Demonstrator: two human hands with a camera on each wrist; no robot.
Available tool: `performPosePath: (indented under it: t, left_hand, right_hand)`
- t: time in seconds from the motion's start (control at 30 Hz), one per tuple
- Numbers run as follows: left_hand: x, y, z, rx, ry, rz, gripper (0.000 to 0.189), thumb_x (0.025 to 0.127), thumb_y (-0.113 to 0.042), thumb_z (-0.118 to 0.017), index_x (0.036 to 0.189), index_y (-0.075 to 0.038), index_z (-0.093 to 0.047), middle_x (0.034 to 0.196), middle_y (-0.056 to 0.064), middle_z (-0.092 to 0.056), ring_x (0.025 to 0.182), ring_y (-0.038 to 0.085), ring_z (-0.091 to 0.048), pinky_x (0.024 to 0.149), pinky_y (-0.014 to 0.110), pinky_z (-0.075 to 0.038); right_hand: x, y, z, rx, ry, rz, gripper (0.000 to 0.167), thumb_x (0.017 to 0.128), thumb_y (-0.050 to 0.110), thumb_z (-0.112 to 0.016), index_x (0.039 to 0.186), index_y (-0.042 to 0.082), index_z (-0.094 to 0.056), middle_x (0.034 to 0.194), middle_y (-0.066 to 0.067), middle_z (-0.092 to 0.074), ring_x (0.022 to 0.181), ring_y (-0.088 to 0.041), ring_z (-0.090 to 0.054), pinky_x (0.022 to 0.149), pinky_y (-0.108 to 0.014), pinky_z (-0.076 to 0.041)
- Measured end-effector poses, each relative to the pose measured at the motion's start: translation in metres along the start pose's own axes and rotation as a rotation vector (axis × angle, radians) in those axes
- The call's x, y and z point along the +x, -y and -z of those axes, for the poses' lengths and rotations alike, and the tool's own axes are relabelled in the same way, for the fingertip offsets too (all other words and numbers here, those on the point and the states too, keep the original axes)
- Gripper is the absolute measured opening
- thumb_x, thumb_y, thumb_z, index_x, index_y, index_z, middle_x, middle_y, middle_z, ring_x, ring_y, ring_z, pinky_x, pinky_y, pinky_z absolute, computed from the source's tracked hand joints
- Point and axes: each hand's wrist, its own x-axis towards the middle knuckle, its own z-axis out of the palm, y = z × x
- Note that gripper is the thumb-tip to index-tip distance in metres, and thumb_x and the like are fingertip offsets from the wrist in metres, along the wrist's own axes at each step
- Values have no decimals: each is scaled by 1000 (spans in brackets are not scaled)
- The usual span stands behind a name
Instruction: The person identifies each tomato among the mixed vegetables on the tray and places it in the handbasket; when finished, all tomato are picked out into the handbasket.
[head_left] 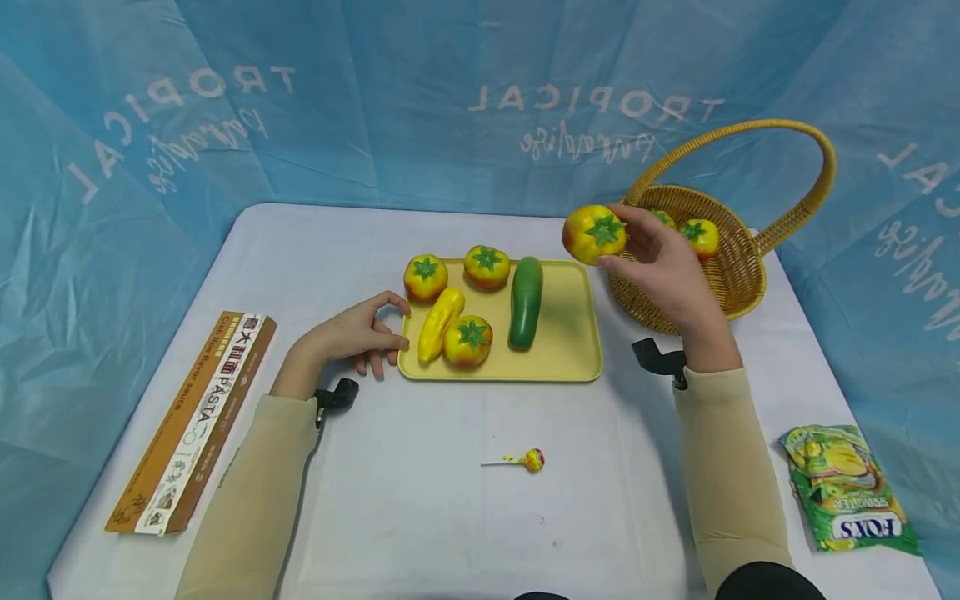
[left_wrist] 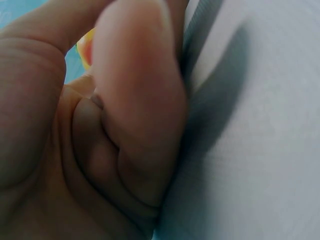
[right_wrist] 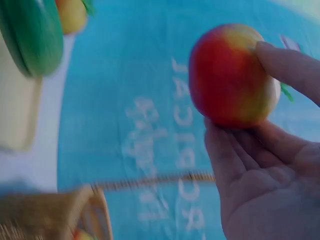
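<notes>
White tabletop was backed by blue sheeting, a yellow-red tomato (head_left: 594, 234) was gripped aloft by the right hand (head_left: 663, 267) between tray (head_left: 570, 350) and basket (head_left: 738, 275), and the tray's edge was touched by the loosely curled, empty left hand (head_left: 352, 333).

The brown box (head_left: 191, 421) reads "PASTA", the green packet (head_left: 847, 487) "FOX'S", the blue backdrop (head_left: 480, 100) mirrored "TROPICAL".

Yellow-red toy tomato (head_left: 594, 234) aloft beside basket (head_left: 720, 275)
</notes>
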Motion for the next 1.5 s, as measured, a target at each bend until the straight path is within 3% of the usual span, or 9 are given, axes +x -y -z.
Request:
performPosePath:
  t: [0.13,0.27,0.53,0.63,0.77,0.9,1.1,1.3,1.5]
  left_hand:
    - [0,0,1,7,-9,6,60,99,-35,-75,144,-22,-37,82,9,-76,59,28,-75,50,34,-58]
    - [0,0,1,9,-12,7,60,100,-34,-75,144,-22,-38,82,9,-76,59,28,-75,51,34,-59]
    - [-2,0,0,-4,-13,5,59,100,-34,-74,144,-21,-38,81,9,-76,59,29,-75,51,34,-59]
    - [-3,0,0,-7,-10,-3,58,101,-33,-74,145,-20,-38,81,10,-76,60,29,-75,50,34,-58]
    - [-2,0,-1,-4,-11,-10,58,101,-33,-74,144,-21,-38,81,10,-76,59,29,-75,50,34,-58]
    - [-1,0,-2,-1,-7,-14,57,101,-34,-74,144,-21,-39,82,10,-76,59,28,-75,50,33,-57]
    - [0,1,-3,-1,-17,-11,57,100,-34,-75,144,-22,-39,81,9,-77,58,28,-74,49,33,-56]
    - [-1,0,-3,2,-13,-9,57,101,-34,-74,144,-22,-39,82,9,-77,58,28,-75,49,33,-57]
    - [-2,-2,-3,-5,-17,-9,55,101,-32,-73,144,-23,-39,82,10,-77,58,28,-74,49,33,-57]
  right_hand:
    - [-6,-2,26,10,-23,-41,68,98,17,-78,159,23,-49,155,-5,-53,128,-13,-61,95,-12,-55]
    - [-7,-11,46,11,-72,-66,67,96,20,-80,157,21,-51,149,0,-56,124,-11,-62,91,-10,-55]
    - [-1,-39,68,249,-164,-163,78,92,17,-84,160,17,-46,160,-8,-49,136,-16,-56,86,-11,-58]
    - [6,-49,69,210,-189,-214,80,94,23,-83,162,18,-43,164,-11,-45,141,-18,-52,87,-10,-57]
    - [16,-65,69,59,-184,-285,80,97,35,-78,165,21,-38,170,-11,-39,151,-22,-45,92,-8,-51]
    - [22,-80,70,-65,-162,-333,80,101,42,-72,167,20,-33,172,-13,-36,155,-27,-42,110,-21,-48]
    - [30,-92,70,-105,-127,-376,82,101,46,-70,167,14,-32,171,-18,-35,153,-35,-41,124,-51,-39]
    - [33,-98,71,-154,-70,-439,90,101,51,-69,169,12,-25,176,-18,-25,157,-41,-31,129,-57,-30]
    - [36,-100,69,-154,-44,-448,92,102,46,-69,169,8,-21,177,-19,-20,158,-42,-30,129,-58,-30]
